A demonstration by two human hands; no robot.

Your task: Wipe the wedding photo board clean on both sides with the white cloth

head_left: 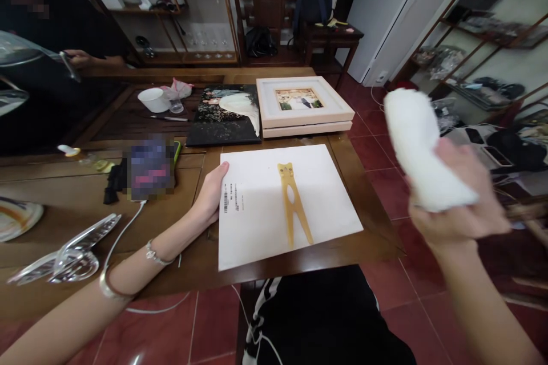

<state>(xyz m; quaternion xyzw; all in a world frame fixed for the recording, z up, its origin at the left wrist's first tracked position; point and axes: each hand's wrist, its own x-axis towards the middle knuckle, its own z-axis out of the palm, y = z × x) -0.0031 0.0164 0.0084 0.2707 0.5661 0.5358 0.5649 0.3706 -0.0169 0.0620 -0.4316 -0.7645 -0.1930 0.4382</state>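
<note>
A white board (261,211) with a barcode label lies tilted at the table's near edge. Flat on it is a thin, amber-yellow, cat-headed piece (286,187) with two long prongs. My left hand (212,191) grips the board's left edge, thumb on top and the other fingers hidden beneath. Well off to the right, my right hand (466,194), somewhat blurred, is closed around a thick, soft white cloth (413,148), raised beyond the table's side and apart from the board.
Behind the board are a dark photo panel (225,117) and stacked pale picture frames (306,105). At left are a white cup (154,100), a dropper bottle (88,159), a white cable (124,228) and a shiny silvery item (71,256). A person (51,57) is at the far left.
</note>
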